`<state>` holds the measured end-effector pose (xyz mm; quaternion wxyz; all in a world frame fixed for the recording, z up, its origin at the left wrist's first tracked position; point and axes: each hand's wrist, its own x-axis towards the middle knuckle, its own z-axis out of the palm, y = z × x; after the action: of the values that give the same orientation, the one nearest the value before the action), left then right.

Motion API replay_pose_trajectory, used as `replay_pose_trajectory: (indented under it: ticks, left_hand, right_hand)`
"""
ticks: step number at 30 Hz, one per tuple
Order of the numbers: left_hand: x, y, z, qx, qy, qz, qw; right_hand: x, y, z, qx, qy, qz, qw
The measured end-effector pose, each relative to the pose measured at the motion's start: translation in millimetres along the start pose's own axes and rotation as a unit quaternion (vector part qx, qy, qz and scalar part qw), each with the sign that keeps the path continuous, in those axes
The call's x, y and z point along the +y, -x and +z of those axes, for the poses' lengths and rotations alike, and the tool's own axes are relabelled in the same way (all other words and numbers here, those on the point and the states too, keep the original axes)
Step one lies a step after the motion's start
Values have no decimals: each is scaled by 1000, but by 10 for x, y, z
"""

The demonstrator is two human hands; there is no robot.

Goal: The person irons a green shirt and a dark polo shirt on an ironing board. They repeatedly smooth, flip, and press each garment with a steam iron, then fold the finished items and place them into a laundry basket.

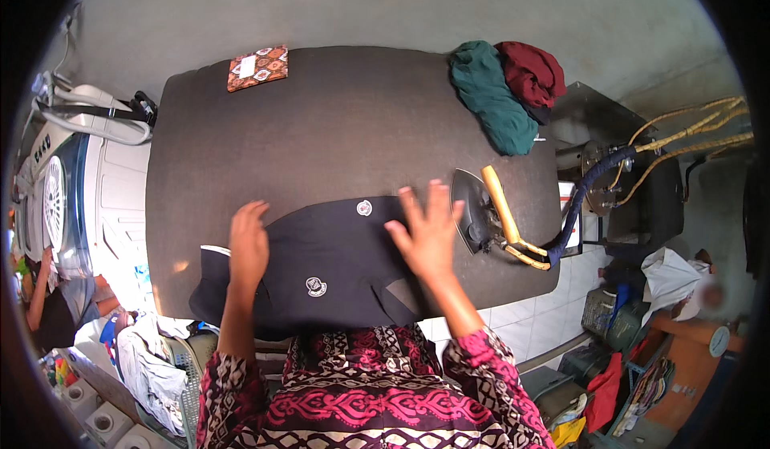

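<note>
A dark navy garment (337,250), apparently a polo shirt, lies across the near edge of the dark cloth-covered ironing table (337,130). It bears two round badges, and a white-edged dark part sticks out at its left. My left hand (248,247) is at the garment's left side, fingers slightly curved, with nothing visible in it. My right hand (428,232) is over the garment's right side with fingers spread. Just right of that hand rests a steam iron (472,208) with a wooden handle (500,203), its dark wrapped hose (574,199) running off to the right.
Green cloth (490,100) and maroon cloth (532,73) lie bunched at the table's back right. A patterned notebook (267,67) sits at the back left. A white washing machine (108,190) stands left. People sit at lower left and far right, near laundry baskets (201,353).
</note>
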<state>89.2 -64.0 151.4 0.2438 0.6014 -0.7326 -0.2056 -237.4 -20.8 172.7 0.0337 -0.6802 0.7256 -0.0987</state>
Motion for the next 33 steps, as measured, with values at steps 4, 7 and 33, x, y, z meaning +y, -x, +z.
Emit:
replay_pose_trajectory:
  ticks: [4,7,33]
  left_hand:
    - [-275,512,-370,44,10,-134,990]
    - [-470,715,-391,-22,-6,-144,989]
    - [-1067,349,-639,166,-7,-168,972]
  right_hand:
    - [800,-200,-367,97,103,145,979]
    - [1306,-237,-131,-1,92,215,972]
    - [-1090,-773,286,-94,-71,-75,990]
